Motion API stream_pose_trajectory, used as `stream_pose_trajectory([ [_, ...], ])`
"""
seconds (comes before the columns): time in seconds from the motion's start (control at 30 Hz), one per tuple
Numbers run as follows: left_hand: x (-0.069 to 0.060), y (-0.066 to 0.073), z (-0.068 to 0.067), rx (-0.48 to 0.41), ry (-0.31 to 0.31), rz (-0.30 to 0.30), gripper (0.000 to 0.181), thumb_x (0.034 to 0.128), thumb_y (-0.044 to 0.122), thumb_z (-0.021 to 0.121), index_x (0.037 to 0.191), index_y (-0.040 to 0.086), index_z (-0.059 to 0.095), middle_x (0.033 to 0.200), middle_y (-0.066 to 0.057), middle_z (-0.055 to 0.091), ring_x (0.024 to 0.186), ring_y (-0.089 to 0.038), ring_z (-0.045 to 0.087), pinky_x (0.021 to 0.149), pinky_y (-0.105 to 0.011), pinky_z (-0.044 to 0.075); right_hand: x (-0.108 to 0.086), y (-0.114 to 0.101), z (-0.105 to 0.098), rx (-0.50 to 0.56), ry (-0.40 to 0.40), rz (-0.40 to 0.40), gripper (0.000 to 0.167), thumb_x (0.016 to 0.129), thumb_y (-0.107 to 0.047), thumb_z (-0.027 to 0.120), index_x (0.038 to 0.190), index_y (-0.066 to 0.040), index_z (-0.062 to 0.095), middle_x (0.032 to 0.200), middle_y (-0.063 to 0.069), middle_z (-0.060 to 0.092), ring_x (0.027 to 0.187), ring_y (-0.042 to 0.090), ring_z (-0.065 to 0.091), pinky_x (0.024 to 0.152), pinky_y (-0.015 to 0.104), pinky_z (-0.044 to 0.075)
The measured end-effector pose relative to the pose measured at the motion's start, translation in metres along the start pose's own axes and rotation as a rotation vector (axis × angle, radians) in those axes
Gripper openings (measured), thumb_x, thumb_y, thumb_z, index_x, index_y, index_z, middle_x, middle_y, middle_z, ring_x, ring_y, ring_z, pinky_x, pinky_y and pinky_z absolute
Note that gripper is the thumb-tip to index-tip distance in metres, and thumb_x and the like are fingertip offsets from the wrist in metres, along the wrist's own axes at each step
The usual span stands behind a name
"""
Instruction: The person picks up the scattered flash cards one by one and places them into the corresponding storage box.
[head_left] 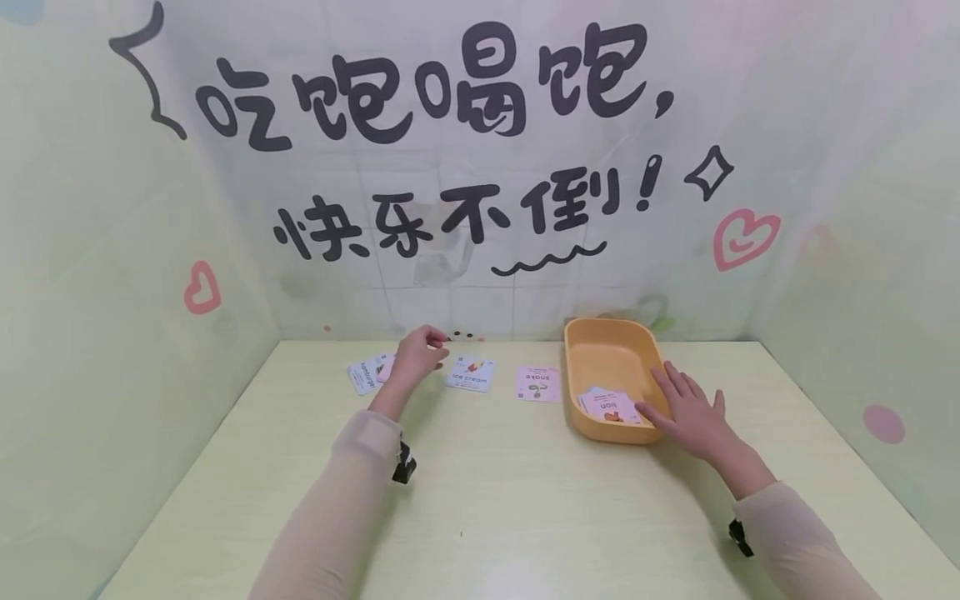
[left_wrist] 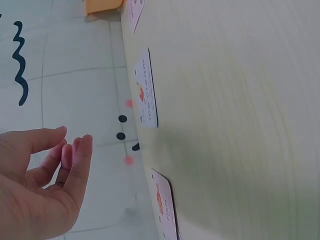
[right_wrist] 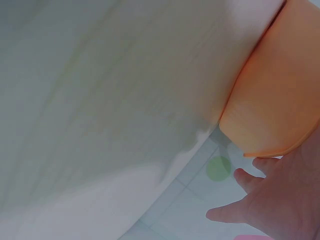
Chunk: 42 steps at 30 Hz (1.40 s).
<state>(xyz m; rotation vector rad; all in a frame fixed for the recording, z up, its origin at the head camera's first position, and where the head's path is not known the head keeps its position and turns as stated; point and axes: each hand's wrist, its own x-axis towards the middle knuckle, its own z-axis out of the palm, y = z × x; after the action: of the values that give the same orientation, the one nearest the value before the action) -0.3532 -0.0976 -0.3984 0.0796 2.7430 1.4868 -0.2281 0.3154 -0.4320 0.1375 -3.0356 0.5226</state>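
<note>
My left hand (head_left: 420,357) hovers over the back left of the table, its fingers loosely bent with nothing between them in the left wrist view. Below it, a pink fish card (left_wrist: 165,202) overlaps a blue hamburger card (head_left: 363,375) and is partly hidden by the hand. Just right of that hand lies an ice cream card (head_left: 470,374); farther right is a pink snake card (head_left: 537,383). My right hand (head_left: 693,412) rests at the right rim of an orange tray (head_left: 611,433), fingers spread. Inside, at the near end, lies a lion card (head_left: 611,407) atop others.
The pale wooden table (head_left: 480,492) meets a printed white backdrop (head_left: 480,308) along its back edge. Side sheets (head_left: 862,333) stand to the left and right. Black wrist cameras (head_left: 403,464) sit at both cuffs.
</note>
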Motion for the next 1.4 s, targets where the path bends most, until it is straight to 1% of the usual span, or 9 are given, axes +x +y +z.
stream_pose_trajectory([
  [0.13,0.003,-0.012,-0.013,0.077,0.019,-0.021,0.031,0.0959,0.005,0.059,0.126,-0.001,0.057,0.12,-0.019,0.06,0.102,-0.031,0.064,0.086,-0.033,0.059,0.002,0.001,0.001,-0.004,-0.007,0.004,0.087,0.097,-0.061,0.046,0.157,-0.003,0.022,0.164,0.027,0.015,0.146,0.052,0.017,0.105,0.087,0.003],
  [0.3,0.005,-0.028,-0.028,0.187,0.037,-0.069,0.032,0.0964,0.01,0.06,0.127,0.001,0.057,0.125,-0.018,0.061,0.11,-0.033,0.061,0.09,-0.039,0.053,0.003,0.001,0.002,-0.005,-0.005,0.006,0.087,0.097,-0.061,0.047,0.157,-0.003,0.022,0.163,0.027,0.015,0.146,0.052,0.017,0.105,0.087,0.003],
  [0.53,0.003,-0.043,-0.039,0.288,0.071,-0.095,0.032,0.0954,0.015,0.063,0.123,0.0,0.058,0.126,-0.021,0.062,0.111,-0.036,0.06,0.086,-0.042,0.052,0.002,0.001,0.002,-0.003,-0.008,0.01,0.084,0.098,-0.056,0.048,0.157,-0.003,0.022,0.164,0.027,0.014,0.146,0.051,0.016,0.105,0.087,0.002],
  [0.63,0.003,-0.049,-0.04,0.343,0.09,-0.103,0.034,0.0954,0.018,0.064,0.123,-0.001,0.059,0.125,-0.023,0.061,0.109,-0.037,0.06,0.086,-0.043,0.052,0.002,0.0,0.001,-0.001,-0.003,0.007,0.084,0.097,-0.057,0.049,0.157,-0.002,0.023,0.163,0.027,0.015,0.145,0.052,0.017,0.104,0.087,0.003],
  [0.77,0.003,-0.055,-0.04,0.399,0.096,-0.146,0.039,0.095,0.023,0.065,0.125,-0.001,0.059,0.127,-0.025,0.057,0.112,-0.04,0.054,0.087,-0.044,0.051,0.001,-0.001,0.001,-0.007,-0.005,0.01,0.085,0.097,-0.058,0.049,0.157,-0.002,0.023,0.163,0.027,0.015,0.145,0.052,0.018,0.105,0.087,0.004],
  [0.93,0.001,-0.061,-0.038,0.48,0.037,-0.204,0.06,0.0922,0.033,0.068,0.133,-0.007,0.051,0.131,-0.031,0.047,0.122,-0.046,0.042,0.091,-0.049,0.05,0.001,-0.002,0.0,-0.016,-0.01,0.016,0.086,0.097,-0.06,0.048,0.157,-0.003,0.023,0.163,0.027,0.016,0.145,0.051,0.018,0.105,0.087,0.005],
  [1.13,-0.004,-0.067,-0.032,0.517,-0.009,-0.224,0.082,0.0885,0.04,0.071,0.139,-0.015,0.038,0.134,-0.036,0.039,0.126,-0.049,0.037,0.101,-0.056,0.045,0.001,-0.002,0.001,-0.013,-0.013,0.015,0.086,0.097,-0.06,0.047,0.157,-0.003,0.023,0.163,0.027,0.015,0.145,0.051,0.018,0.105,0.087,0.005],
  [1.3,-0.001,-0.068,-0.029,0.558,0.001,-0.213,0.075,0.0874,0.035,0.073,0.135,-0.015,0.043,0.13,-0.034,0.042,0.123,-0.048,0.04,0.101,-0.053,0.045,0.001,-0.001,0.001,-0.01,-0.008,0.013,0.086,0.097,-0.059,0.048,0.157,-0.003,0.022,0.163,0.027,0.015,0.146,0.052,0.017,0.105,0.087,0.004],
  [1.4,0.0,-0.068,-0.028,0.544,0.003,-0.219,0.07,0.087,0.03,0.074,0.133,-0.013,0.045,0.129,-0.033,0.043,0.123,-0.047,0.041,0.102,-0.054,0.045,0.0,-0.002,0.0,-0.011,-0.003,0.01,0.086,0.097,-0.059,0.048,0.157,-0.003,0.023,0.163,0.027,0.016,0.145,0.052,0.018,0.105,0.087,0.005],
])
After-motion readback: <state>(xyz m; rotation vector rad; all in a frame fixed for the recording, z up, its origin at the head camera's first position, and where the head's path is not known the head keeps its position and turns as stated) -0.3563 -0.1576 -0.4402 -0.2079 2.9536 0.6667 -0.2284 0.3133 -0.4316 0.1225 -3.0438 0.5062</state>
